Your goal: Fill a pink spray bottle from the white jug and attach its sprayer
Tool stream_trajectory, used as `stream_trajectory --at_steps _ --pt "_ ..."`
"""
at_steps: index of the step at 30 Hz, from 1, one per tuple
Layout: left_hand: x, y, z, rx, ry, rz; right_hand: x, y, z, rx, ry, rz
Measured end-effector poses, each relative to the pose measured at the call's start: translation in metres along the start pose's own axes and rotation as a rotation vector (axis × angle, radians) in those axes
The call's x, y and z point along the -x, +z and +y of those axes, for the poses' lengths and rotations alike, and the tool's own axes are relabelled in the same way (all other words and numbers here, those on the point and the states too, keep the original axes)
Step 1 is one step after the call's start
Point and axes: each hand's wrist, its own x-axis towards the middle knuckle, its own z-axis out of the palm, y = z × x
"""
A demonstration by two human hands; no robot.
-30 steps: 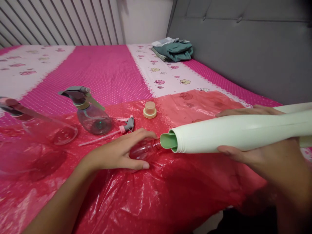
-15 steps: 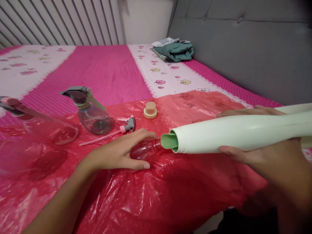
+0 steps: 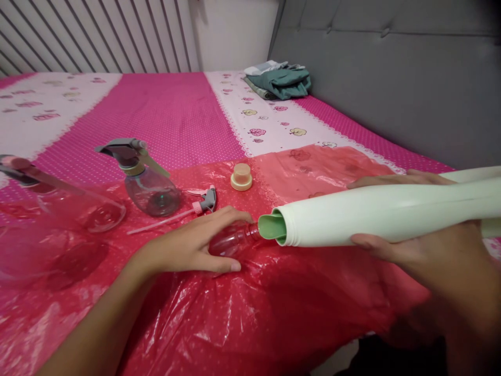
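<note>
My left hand (image 3: 199, 240) is wrapped round a small clear pinkish bottle (image 3: 235, 238), which has no cap and points its neck to the right. Tilted almost level, a pale green jug (image 3: 352, 214) rests in my right hand (image 3: 426, 261), whose fingers show above and below its body. The jug's green pouring spout (image 3: 272, 226) meets the bottle's mouth. I cannot make out any liquid flowing. Just beyond my left hand lies a pink and grey spray trigger (image 3: 205, 201) with its tube. A cream screw cap (image 3: 241, 176) sits farther back.
Red plastic sheeting (image 3: 219, 313) covers the near part of the pink patterned bed (image 3: 164, 109). A grey-topped spray bottle (image 3: 151, 188) stands left, beside a pink-handled spray bottle (image 3: 78, 203). Folded clothes (image 3: 279, 82) lie at the back, near the grey headboard (image 3: 391, 78).
</note>
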Motion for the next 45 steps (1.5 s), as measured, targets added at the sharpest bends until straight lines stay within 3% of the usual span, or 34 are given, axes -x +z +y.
stream_trajectory --at_steps 45 --pt "-0.0014 -0.0009 0.0018 -0.005 0.001 0.002 -0.0022 -0.0027 -0.0046 -0.008 0.02 0.009"
